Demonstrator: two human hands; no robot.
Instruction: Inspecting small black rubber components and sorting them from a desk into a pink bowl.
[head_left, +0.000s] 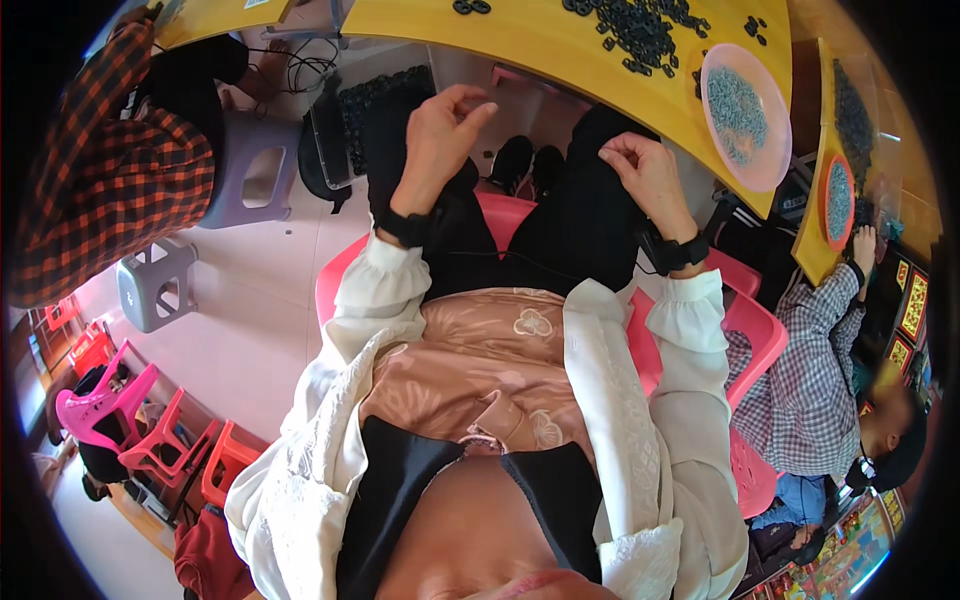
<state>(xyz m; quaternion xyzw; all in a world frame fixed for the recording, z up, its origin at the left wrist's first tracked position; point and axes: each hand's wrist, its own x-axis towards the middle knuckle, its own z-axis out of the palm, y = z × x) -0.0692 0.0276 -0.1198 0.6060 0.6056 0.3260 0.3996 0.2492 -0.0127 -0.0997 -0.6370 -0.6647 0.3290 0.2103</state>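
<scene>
My left hand (440, 137) hovers above my left thigh, below the table's near edge. Its thumb stands apart from the bent index finger, and nothing shows between them. Over my right thigh is my right hand (648, 180), fingers curled and tips close together; whatever they may hold is too small or hidden. On the yellow table (500, 22) beyond lie many small black parts (640, 35) in a loose heap. Nearest to my right hand, a pale pink oval dish (770, 150) holds a pile of small grey screw-like pieces (738, 115). Neither hand touches the table.
A black crate (385, 105) of dark parts stands at the left by my leg. Beside it are a grey stool (250, 165) and a person in a checked shirt (120, 190). Another person (800, 370) works at my right near an orange dish (838, 200).
</scene>
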